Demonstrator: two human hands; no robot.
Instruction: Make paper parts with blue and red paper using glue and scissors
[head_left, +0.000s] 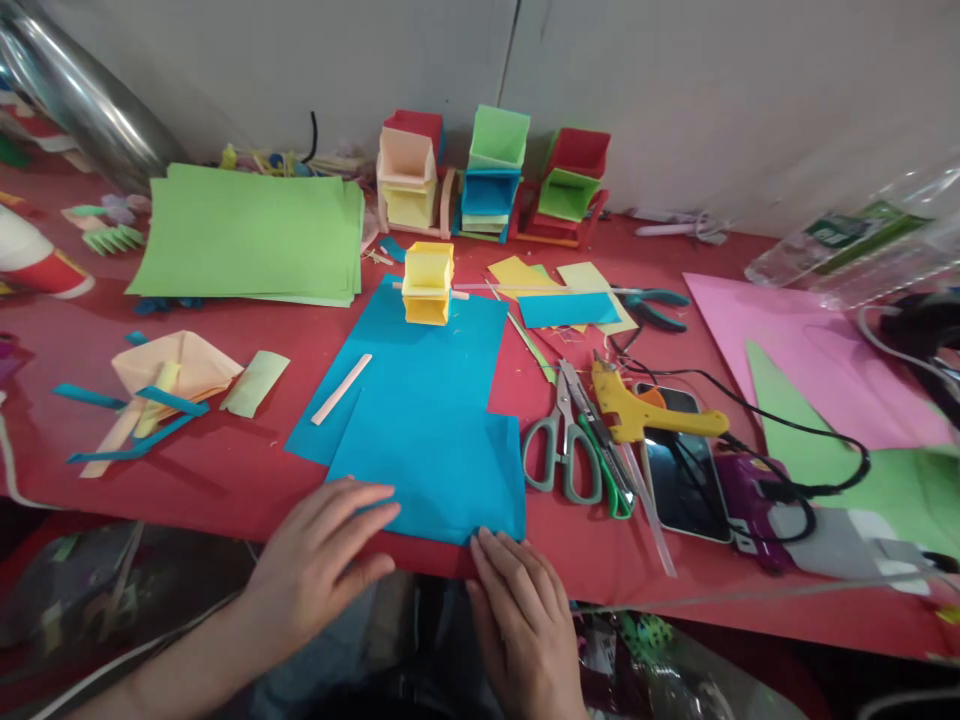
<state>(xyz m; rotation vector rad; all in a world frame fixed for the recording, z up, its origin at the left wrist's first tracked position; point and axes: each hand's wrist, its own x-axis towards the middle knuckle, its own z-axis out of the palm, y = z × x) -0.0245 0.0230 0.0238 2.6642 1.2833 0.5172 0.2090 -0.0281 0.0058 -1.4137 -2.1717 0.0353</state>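
Observation:
A sheet of blue paper [435, 470] lies at the table's front edge, overlapping a larger blue sheet [427, 365]. My left hand [322, 550] hovers by its near left corner, fingers apart with nothing in them. At the near right corner, the fingertips of my right hand [525, 610] rest on the paper's edge; its fingers lie side by side and the thumb stands off below. A narrow pale paper strip [342, 389] sits on the larger sheet. Behind it stands a small yellow folded-paper piece [427, 285] with a thin stick by it.
Scissors [562, 450], a utility knife [600, 440], a yellow glue gun [637, 405] and a phone [686, 470] lie to the right. Green sheets [247, 235] are stacked back left. Folded-paper boxes [495, 140] line the wall. A peach paper piece [176, 362] is at left.

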